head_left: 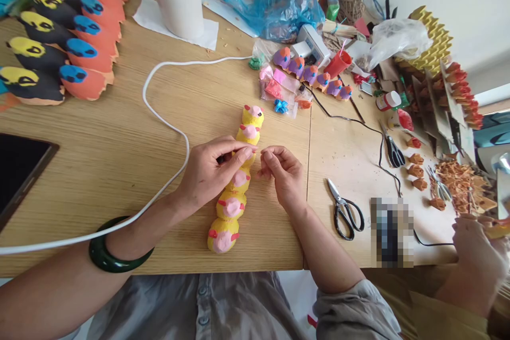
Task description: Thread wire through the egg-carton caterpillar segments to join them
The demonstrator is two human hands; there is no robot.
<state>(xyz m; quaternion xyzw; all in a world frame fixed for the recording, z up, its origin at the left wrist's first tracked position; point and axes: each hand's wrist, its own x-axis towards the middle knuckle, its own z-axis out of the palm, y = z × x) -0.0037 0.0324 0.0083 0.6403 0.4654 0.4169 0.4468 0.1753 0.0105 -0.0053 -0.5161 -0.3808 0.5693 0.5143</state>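
Note:
A yellow egg-carton strip (234, 207) with several painted bumps lies lengthwise on the table in front of me. Each visible bump carries a pink patch, most with small red pieces at its sides; the far end bump also has a black mark. My left hand (217, 162) is over the strip's middle, thumb and forefinger pinched together and hiding part of one bump. Just right of the strip, my right hand (282, 170) is pinched too, its fingertips close to those of the left. Whatever is between either pair of fingertips is too small to make out.
A white cable (186, 143) curves past my left forearm. Black-handled scissors (343, 210) lie to the right. Beyond the strip are clay packets (274, 85) and a purple-orange carton strip (311, 74). A tablet (22, 175) sits left. A co-worker's hands (480, 244) are at far right.

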